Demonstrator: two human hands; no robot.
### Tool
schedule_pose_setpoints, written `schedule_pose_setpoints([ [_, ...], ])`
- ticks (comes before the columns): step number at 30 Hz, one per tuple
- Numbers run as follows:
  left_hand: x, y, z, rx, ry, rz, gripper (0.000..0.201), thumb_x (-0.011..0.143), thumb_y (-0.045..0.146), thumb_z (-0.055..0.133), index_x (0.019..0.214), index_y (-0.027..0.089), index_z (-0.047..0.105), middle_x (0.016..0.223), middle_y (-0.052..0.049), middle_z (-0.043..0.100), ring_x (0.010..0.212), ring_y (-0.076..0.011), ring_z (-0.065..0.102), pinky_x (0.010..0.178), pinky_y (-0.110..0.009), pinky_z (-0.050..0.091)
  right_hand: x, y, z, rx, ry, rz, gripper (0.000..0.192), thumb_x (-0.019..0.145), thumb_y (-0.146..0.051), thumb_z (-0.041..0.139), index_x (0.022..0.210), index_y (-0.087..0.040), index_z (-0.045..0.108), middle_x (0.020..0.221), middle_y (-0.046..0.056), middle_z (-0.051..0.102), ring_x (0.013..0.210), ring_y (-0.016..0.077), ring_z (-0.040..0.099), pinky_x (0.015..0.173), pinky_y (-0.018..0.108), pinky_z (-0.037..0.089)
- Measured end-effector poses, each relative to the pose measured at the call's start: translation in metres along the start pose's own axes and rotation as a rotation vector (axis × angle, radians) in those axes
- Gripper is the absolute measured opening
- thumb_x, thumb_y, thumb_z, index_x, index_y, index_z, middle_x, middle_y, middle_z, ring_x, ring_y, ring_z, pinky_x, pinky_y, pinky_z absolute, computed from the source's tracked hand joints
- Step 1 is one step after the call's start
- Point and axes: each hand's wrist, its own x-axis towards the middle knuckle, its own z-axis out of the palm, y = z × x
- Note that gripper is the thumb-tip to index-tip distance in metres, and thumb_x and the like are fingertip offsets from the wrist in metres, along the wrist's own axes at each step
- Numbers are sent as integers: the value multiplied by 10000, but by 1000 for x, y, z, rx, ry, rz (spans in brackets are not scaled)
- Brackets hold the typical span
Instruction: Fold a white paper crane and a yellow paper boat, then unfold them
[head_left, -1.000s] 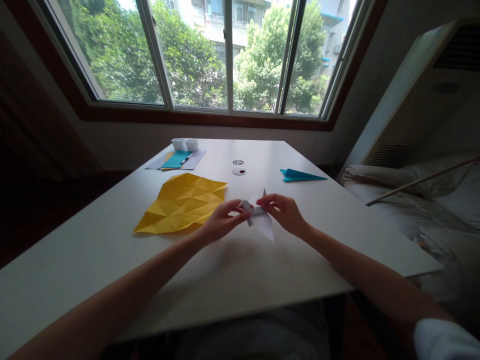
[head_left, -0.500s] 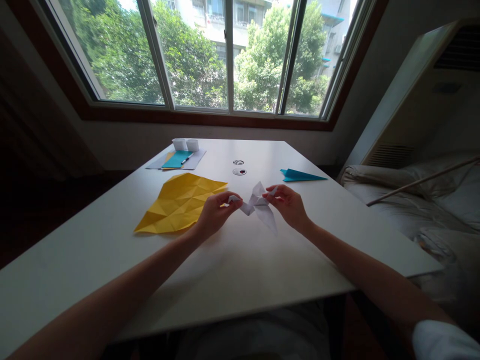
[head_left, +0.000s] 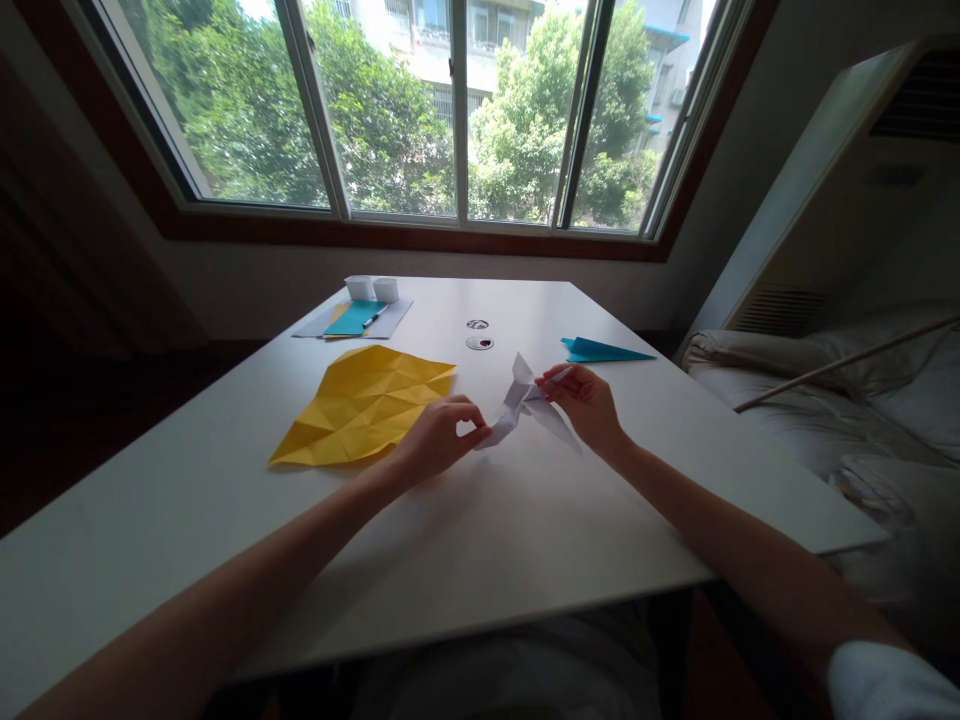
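A white folded paper figure (head_left: 517,396), with pointed flaps like an origami crane, is held above the table between my two hands. My left hand (head_left: 444,434) pinches its lower left tip between thumb and forefinger. On the other side, my right hand (head_left: 589,402) grips a thin pointed end with the fingertips. One flap points up and another slants down to the right below my right hand. Left of the figure, a creased yellow paper sheet (head_left: 360,405) lies spread on the table, its near right edge partly behind my left hand.
The white table (head_left: 480,540) stands before a window. A blue folded paper plane (head_left: 606,350) lies at the right. At the back left are blue paper (head_left: 352,319), a pen (head_left: 373,320) and two small white paper boxes (head_left: 373,288). Two round discs (head_left: 480,343) sit mid-table.
The white figure has turned, its left end swinging down and toward me. My left hand has moved lower and slightly right with that tip; my right hand has shifted slightly right.
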Motion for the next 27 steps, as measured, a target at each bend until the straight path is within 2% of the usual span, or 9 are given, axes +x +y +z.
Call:
schedule_pose_setpoints([
  [4, 1, 2, 4, -178, -29, -87, 231, 716, 396, 618, 658, 173, 641, 682, -31, 603, 626, -129, 517, 560, -226, 408, -1, -1, 1, 49, 3, 41, 199, 673, -343, 688, 804, -220, 602, 776, 5, 681, 726, 162, 639, 652, 314, 539],
  [6, 3, 4, 5, -394, -24, -200, 246, 690, 406, 650, 703, 163, 614, 695, -22, 602, 647, -130, 539, 559, -219, 420, -1, -3, 2, 93, 4, 72, 198, 667, -337, 693, 801, -225, 598, 781, 1, 682, 732, 162, 641, 656, 313, 542],
  [9, 4, 4, 3, -822, -19, -439, 285, 647, 350, 710, 799, 156, 565, 709, -4, 595, 623, -108, 554, 537, -203, 430, -1, -5, 4, 166, 41, 125, 215, 644, -326, 713, 793, -226, 595, 790, -2, 682, 748, 163, 645, 666, 309, 547],
  [11, 4, 3, 0, -1057, -62, -564, 290, 642, 276, 724, 853, 155, 568, 705, 1, 594, 591, -88, 554, 526, -188, 434, 1, -6, 3, 217, 79, 146, 233, 623, -317, 729, 785, -223, 591, 785, -8, 676, 759, 161, 646, 678, 310, 550],
  [13, 4, 2, -3, -1188, -137, -627, 286, 655, 215, 715, 905, 156, 590, 701, 0, 598, 580, -76, 559, 532, -176, 445, 3, -5, 0, 253, 113, 153, 244, 611, -310, 737, 779, -220, 583, 782, -14, 670, 763, 161, 645, 681, 316, 554],
  [16, 3, 1, -6, -1260, -196, -672, 245, 678, 158, 694, 907, 168, 608, 695, 6, 602, 590, -71, 571, 566, -172, 467, 6, 0, -5, 275, 146, 155, 236, 626, -309, 724, 789, -224, 576, 803, -18, 666, 758, 156, 645, 674, 316, 560],
  [20, 3, 1, -6, -1272, -170, -697, 154, 657, 116, 716, 771, 138, 615, 655, 4, 591, 565, -54, 550, 556, -150, 465, 9, 5, -10, 315, 176, 166, 213, 636, -290, 720, 790, -231, 585, 804, -34, 664, 754, 135, 644, 670, 276, 556],
  [23, 3, 0, -5, -1222, -172, -705, 122, 664, 148, 723, 706, 113, 614, 600, -1, 562, 533, -51, 520, 507, -142, 439, 10, 5, -11, 367, 180, 189, 200, 632, -263, 726, 781, -226, 598, 794, -40, 669, 741, 113, 641, 662, 238, 547],
  [27, 3, -2, -6, -1201, -208, -706, 192, 675, 235, 724, 656, 95, 593, 538, 14, 517, 474, -32, 456, 466, -132, 389, 10, 4, -10, 408, 189, 194, 197, 624, -252, 731, 771, -216, 605, 776, -36, 675, 725, 104, 640, 656, 221, 540],
])
